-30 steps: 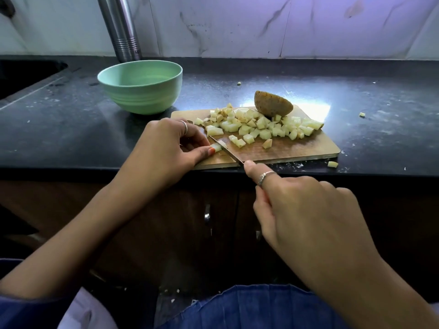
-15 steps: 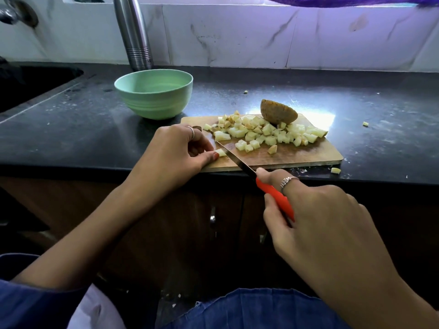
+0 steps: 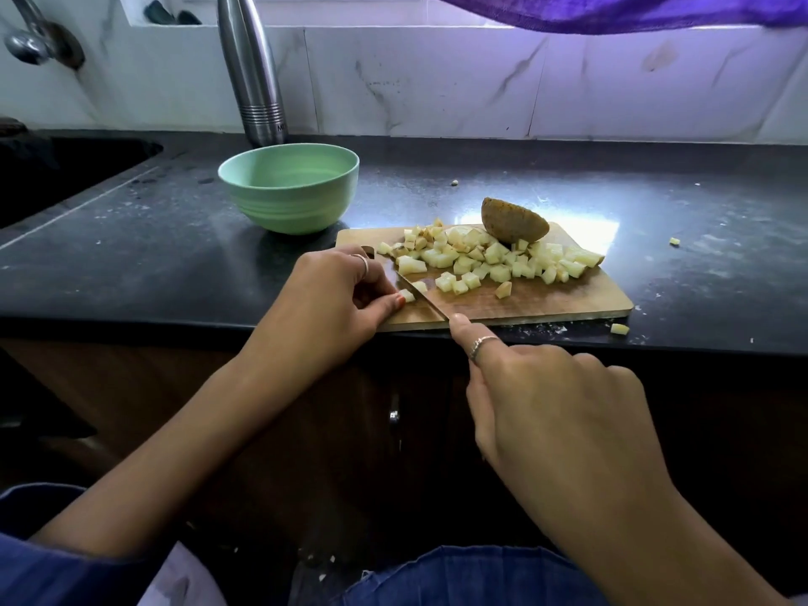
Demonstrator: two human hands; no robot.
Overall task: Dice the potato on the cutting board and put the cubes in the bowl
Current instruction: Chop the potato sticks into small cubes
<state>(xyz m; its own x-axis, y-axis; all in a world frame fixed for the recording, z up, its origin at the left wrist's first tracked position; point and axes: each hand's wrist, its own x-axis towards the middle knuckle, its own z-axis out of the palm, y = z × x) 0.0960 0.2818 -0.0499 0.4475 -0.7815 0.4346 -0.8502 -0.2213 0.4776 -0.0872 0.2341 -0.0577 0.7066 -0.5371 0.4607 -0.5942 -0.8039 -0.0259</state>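
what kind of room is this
Most likely a home kitchen: a dark stone counter beside a sink, a tiled wall behind, and a cutting board with diced potato beside a green bowl.

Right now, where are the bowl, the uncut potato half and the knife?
bowl (image 3: 288, 203): head view, on its green outer wall.
potato half (image 3: 513, 220): head view, on its brown skin.
knife (image 3: 422, 297): head view, on the blade between the hands.

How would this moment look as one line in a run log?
step: dicing | left hand: pinches potato piece | right hand: grips knife | cubes: on cutting board | bowl: no cubes
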